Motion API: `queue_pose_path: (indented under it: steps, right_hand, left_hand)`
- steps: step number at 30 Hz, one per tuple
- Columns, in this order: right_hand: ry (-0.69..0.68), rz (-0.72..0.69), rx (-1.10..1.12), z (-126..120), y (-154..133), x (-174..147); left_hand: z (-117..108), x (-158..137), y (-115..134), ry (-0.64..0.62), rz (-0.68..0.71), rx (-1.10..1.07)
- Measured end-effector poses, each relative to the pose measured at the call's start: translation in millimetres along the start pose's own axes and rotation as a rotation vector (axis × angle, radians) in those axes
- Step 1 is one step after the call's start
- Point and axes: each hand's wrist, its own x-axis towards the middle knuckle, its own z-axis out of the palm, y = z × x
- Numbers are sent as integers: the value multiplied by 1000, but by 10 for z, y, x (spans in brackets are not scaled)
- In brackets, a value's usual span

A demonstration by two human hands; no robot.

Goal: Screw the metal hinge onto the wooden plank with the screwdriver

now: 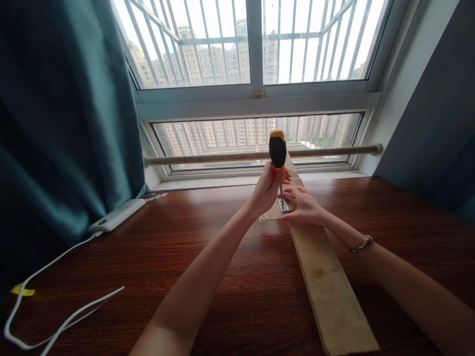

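Observation:
My left hand [267,187] is wrapped round the lower handle of a screwdriver [277,149], black and yellow, held upright. Its shaft points down, with the tip at a small shiny metal plate [285,205] on the wood. Fingers and thumb of my right hand [306,206] close in on either side of that plate, holding it against the wood. A long wooden board [330,282] runs from the near edge of the view up beneath my right hand. A shorter wooden piece [270,213] sticks out leftward under the plate. The screwdriver's exact tip is hard to make out.
The boards lie on a dark red-brown wooden table [241,296]. At the left are a white power strip [118,216], its white cable [55,257] and a yellow tag [23,290]. A blue curtain [67,99] hangs there. A metal rail [222,157] crosses the barred window behind.

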Motion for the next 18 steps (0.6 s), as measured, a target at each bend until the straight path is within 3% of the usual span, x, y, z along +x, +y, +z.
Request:
queue_pose_path:
  steps: [10, 18]
  right_hand:
    - [16, -2, 13, 5, 19, 3]
    - [17, 25, 7, -9, -24, 8]
  left_hand:
    - [107, 29, -20, 109, -83, -75]
    - [55, 23, 51, -10, 33, 282]
